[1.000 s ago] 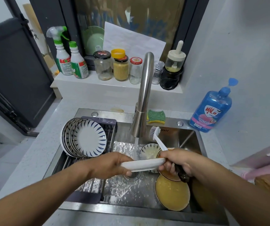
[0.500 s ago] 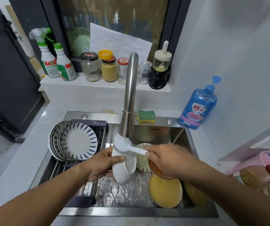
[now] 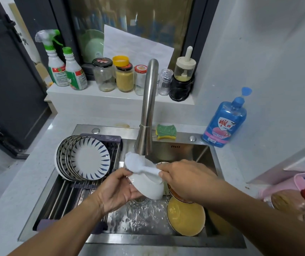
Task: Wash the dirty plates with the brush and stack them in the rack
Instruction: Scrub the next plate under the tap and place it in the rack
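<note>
Stainless walls of the sink (image 3: 166,241) box the work in tightly under the faucet (image 3: 148,108), whose spout ends just above the brush (image 3: 138,164). The left hand (image 3: 116,189) grasps a tilted white plate (image 3: 148,189) by its left rim over the drain. The right hand (image 3: 183,178) clenches the brush handle, its head lying on the plate's far edge. Striped plates (image 3: 90,160) stand on edge at the far end of the rack (image 3: 61,196), left; its bars run on toward the near rim. Dirty yellow plates (image 3: 185,217) crowd the near right corner.

You're facing a dark-framed window (image 3: 129,21) w/ white ledge (image 3: 92,97) below; pale wall (image 3: 258,52) on yr right, dark door (image 3: 9,80) left.
</note>
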The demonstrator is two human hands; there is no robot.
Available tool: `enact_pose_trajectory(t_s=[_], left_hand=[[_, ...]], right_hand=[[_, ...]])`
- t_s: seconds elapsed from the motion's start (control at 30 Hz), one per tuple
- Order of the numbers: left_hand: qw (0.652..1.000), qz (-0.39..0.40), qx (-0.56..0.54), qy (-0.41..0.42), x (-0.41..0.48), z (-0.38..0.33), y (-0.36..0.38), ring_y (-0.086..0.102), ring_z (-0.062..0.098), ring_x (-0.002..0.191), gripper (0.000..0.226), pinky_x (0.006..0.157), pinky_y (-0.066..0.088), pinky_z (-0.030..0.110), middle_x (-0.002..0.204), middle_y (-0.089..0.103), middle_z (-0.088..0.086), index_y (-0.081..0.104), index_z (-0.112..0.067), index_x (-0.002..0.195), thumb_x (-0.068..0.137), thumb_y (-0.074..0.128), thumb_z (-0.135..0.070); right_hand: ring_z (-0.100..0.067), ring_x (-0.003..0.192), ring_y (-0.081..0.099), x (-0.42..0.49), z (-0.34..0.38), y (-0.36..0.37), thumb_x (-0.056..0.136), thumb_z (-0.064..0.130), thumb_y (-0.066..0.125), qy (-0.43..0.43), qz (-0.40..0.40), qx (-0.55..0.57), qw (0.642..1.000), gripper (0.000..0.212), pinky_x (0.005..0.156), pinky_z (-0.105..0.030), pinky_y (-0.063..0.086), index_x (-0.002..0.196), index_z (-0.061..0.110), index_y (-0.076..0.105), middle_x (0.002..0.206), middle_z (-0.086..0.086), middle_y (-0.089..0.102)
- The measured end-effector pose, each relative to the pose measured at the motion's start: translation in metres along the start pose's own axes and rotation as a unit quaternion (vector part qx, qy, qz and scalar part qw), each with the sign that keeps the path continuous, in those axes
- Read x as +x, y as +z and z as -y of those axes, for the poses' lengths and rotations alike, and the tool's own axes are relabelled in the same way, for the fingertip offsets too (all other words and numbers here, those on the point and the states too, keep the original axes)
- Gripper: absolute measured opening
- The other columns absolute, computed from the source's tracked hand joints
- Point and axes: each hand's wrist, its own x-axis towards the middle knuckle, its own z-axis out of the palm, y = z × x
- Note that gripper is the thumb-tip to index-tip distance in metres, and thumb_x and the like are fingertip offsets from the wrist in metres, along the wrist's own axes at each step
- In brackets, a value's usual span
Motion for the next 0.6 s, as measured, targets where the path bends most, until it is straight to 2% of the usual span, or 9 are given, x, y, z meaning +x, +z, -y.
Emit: enact_pose_trajectory(t_s=[0.13,0.23,0.37,0.47,0.6], left_hand=[[0.997,-0.001,-0.074,0.019,0.006,0.002,0.005,0.049,0.044,0.133,0.055,0.104,0.041,0.063,0.145,0.051,0.025,0.044,-0.003,0.146,0.102,0.038,-0.035],[0.994,-0.02,-0.102,0.022,0.012,-0.001,0.015,0.052,0.04,0.132,0.06,0.101,0.044,0.061,0.141,0.056,0.025,0.049,-0.002,0.142,0.103,0.041,-0.047],[0.99,-0.058,-0.124,0.037,0.016,-0.002,0.017,0.065,0.042,0.112,0.051,0.089,0.052,0.06,0.129,0.063,0.03,0.049,0.004,0.14,0.103,0.048,-0.032],[0.986,-0.067,-0.146,0.042,0.013,-0.005,0.01,0.069,0.048,0.103,0.045,0.08,0.053,0.065,0.126,0.063,0.032,0.048,-0.001,0.138,0.101,0.051,-0.026],[0.99,-0.073,-0.116,0.043,0.004,-0.009,-0.005,0.067,0.046,0.109,0.045,0.083,0.051,0.068,0.13,0.063,0.027,0.046,-0.004,0.141,0.1,0.053,-0.021]], right_hand=[[-0.027,0.098,0.063,0.002,0.001,-0.001,0.107,0.041,0.032,-0.008,-0.012,-0.028,1.0,0.036,0.081,-0.043,0.052,0.139,0.037,0.05,0.114,-0.001,0.067],[-0.029,0.101,0.063,0.003,0.001,-0.002,0.108,0.04,0.032,-0.009,-0.013,-0.051,0.999,0.039,0.082,-0.044,0.053,0.145,0.038,0.045,0.118,-0.003,0.067],[-0.027,0.092,0.064,-0.008,0.0,-0.002,0.109,0.039,0.03,-0.025,-0.041,-0.081,0.996,0.037,0.077,-0.041,0.054,0.143,0.033,0.044,0.109,-0.002,0.068],[-0.017,0.082,0.06,-0.024,-0.01,0.004,0.109,0.044,0.029,-0.029,-0.039,-0.086,0.995,0.038,0.073,-0.035,0.054,0.141,0.032,0.044,0.098,0.006,0.065],[-0.011,0.091,0.063,-0.034,-0.037,0.008,0.109,0.043,0.032,-0.009,0.023,-0.075,0.997,0.038,0.081,-0.028,0.056,0.144,0.034,0.046,0.111,0.01,0.066]])
